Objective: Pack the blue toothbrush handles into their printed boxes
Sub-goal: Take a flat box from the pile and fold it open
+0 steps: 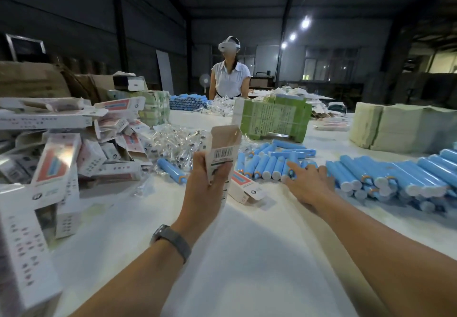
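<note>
Both forearms are bare of sleeves, and the left wrist wears a grey-strapped watch (170,241).

Lower half of the held box (220,158) hidden behind left hand (206,188); print apart from the barcode too small to read. Right hand (309,184) fingertips (288,165) overlap the blue handles (269,165), contact or grip can't be told. Second box (247,188) lying at centre partly covered by the left hand. Boxes at lower left (22,250) motion-blurred and cut by the left and bottom edges, text illegible. Handle pile at right (395,175) cut by the right edge. Clear-bagged parts (178,143) at centre too small to identify. Both forearms cut by the bottom edge. Green stack (272,118) print unreadable. Background person's (231,76) hands hidden behind table goods.
</note>
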{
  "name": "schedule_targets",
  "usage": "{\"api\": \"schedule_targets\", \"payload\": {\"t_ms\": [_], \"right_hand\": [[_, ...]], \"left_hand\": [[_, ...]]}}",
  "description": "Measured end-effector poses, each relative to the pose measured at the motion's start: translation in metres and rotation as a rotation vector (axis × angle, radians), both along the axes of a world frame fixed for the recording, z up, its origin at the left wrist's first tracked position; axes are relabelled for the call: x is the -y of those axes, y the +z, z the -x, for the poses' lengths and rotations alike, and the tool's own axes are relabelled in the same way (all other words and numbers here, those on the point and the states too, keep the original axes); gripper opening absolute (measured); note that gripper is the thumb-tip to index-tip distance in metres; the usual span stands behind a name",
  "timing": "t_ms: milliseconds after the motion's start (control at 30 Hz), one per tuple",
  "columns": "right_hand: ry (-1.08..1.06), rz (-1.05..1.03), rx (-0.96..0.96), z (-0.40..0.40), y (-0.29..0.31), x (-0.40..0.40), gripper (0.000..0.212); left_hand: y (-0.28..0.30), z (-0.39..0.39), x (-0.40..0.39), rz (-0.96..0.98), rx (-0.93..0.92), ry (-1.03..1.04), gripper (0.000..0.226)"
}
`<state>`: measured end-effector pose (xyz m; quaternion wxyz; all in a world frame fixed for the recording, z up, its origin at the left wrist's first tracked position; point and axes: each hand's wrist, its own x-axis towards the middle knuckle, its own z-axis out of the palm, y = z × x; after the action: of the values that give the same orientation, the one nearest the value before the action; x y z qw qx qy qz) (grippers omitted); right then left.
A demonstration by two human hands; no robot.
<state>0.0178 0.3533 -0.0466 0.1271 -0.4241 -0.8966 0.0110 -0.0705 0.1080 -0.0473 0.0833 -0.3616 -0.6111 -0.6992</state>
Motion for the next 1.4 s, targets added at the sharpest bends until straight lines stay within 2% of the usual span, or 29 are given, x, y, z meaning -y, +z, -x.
{"api": "schedule_targets", "payload": {"t_ms": [167,300,367,467,567,733,867,1133,1267,1400], "right_hand": [[0.025,-0.213,-0.032,0.011,-0.001,-0.001,0.043],[0.069,-0.172,-0.161,0.004,0.000,0.002,0.038],[0.082,-0.200,-0.310,-0.003,0.002,0.007,0.034],[0.196,-0.227,-0.690,-0.013,0.023,0.018,0.025],[0.328,-0.160,-1.043,-0.028,0.060,0.038,0.013],[0.560,-0.008,-1.297,-0.048,0.102,0.086,0.023],[0.721,0.157,-1.507,-0.054,0.122,0.120,0.024],[0.726,0.002,-1.523,-0.062,0.129,0.136,0.028],[0.734,-0.006,-1.543,-0.066,0.132,0.137,0.029],[0.786,0.079,-1.477,-0.060,0.120,0.147,0.029]], "left_hand": [[0.000,-0.001,0.001,0.028,-0.076,-0.017,0.017],[-0.003,0.000,0.002,0.047,-0.115,-0.015,0.016],[-0.004,0.000,0.001,0.064,-0.143,0.003,0.019],[-0.006,0.000,0.000,0.086,-0.177,0.042,0.029],[-0.005,0.000,0.000,0.106,-0.178,0.087,0.022],[-0.003,0.002,0.005,0.093,-0.210,0.189,0.024],[-0.003,0.002,0.005,0.103,-0.204,0.221,0.033],[-0.004,0.003,0.004,0.109,-0.233,0.218,0.043],[-0.005,-0.001,0.004,0.134,-0.262,0.184,0.032],[-0.002,-0.004,0.004,0.133,-0.244,0.194,0.034]]}}
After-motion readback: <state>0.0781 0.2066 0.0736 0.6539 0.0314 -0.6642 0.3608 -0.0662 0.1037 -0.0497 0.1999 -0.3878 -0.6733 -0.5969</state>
